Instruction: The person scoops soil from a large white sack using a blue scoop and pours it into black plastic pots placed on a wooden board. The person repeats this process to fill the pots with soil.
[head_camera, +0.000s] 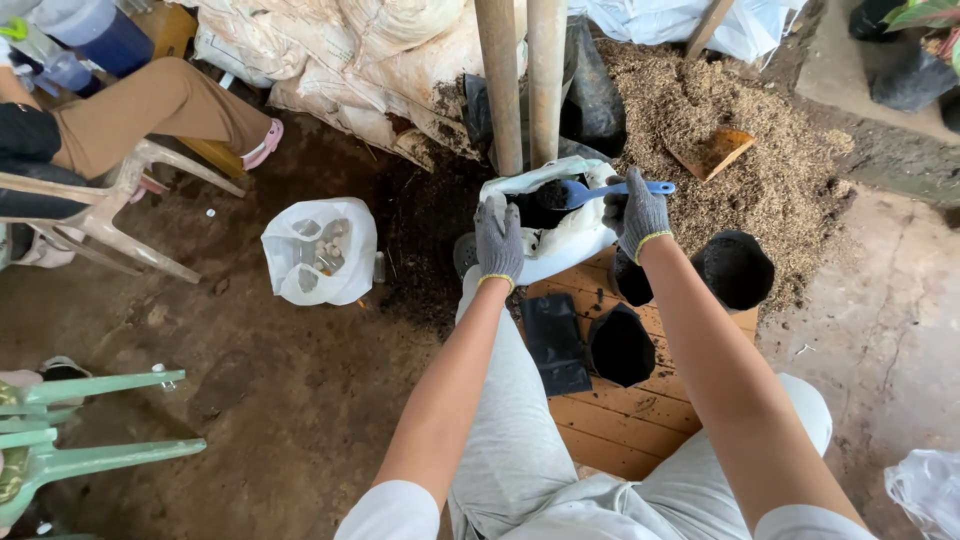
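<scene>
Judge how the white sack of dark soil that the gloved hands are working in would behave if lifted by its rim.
The white sack looks floppy: its rim folds over where the left hand grips it. It is probably heavy, with dark soil inside. Its mouth may sag and spill, since the right hand holds only the blue scoop.

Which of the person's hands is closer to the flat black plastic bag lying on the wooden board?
Left. The gloved left hand grips the white sack's rim just above the flat black plastic bag; the gloved right hand holds a blue plastic scoop farther up and right.
</scene>
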